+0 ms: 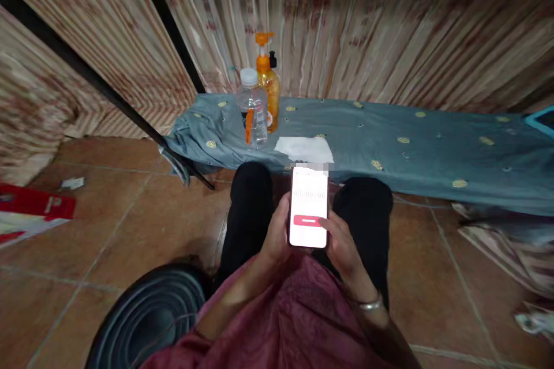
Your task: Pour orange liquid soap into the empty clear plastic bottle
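I hold a phone (309, 207) upright above my lap with both hands; its bright white screen shows a red bar. My left hand (276, 232) wraps the phone's left edge. My right hand (340, 244) cups the right edge from below, with a metal bangle (367, 303) on that wrist. My knees in black trousers (251, 207) sit just under the phone. Beyond them is a low surface covered by a teal cloth (389, 138), carrying a folded white cloth (305, 149), a clear plastic bottle (253, 108) and an orange pump bottle (267, 81).
Striped curtains (389, 23) hang behind the low surface. A black ribbed round seat (147, 317) is at my lower left on the brown tiled floor (130, 213). Red and white packaging (30, 207) lies at far left. Bundled fabric (506, 242) lies at right.
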`<state>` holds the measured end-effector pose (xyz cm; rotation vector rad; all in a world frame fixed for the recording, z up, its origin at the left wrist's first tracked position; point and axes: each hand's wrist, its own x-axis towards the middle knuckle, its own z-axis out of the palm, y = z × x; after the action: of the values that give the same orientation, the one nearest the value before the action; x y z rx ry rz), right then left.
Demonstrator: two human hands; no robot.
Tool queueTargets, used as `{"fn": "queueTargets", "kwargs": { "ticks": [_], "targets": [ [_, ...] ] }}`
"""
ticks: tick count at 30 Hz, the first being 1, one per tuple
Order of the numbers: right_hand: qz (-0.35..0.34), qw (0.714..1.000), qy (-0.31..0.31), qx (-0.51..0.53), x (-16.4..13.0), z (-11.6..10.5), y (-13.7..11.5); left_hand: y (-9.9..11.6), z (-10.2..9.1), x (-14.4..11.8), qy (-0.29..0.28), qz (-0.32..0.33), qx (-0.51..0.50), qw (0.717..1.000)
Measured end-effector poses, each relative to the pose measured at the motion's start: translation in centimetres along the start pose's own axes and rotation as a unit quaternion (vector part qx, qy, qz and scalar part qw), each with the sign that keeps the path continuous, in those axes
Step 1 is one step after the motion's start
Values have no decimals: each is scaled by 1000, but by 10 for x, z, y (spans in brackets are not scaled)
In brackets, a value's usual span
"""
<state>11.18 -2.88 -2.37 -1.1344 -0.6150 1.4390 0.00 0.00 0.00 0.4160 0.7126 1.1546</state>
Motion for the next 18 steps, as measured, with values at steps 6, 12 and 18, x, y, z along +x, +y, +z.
{"fn": "queueTargets", "kwargs": {
  "ticks": [6, 12, 18],
  "targets": [
    [0, 1000, 3, -1, 1, 2, -2, 2, 1, 0, 7, 1, -6, 1000],
    [5, 1000, -2, 3, 0, 2, -4, 2, 1, 1, 12, -1, -15, 1000],
    [5, 1000, -8, 2, 1, 1, -3, 1, 1, 0, 20, -7, -17, 1000]
  ]
}}
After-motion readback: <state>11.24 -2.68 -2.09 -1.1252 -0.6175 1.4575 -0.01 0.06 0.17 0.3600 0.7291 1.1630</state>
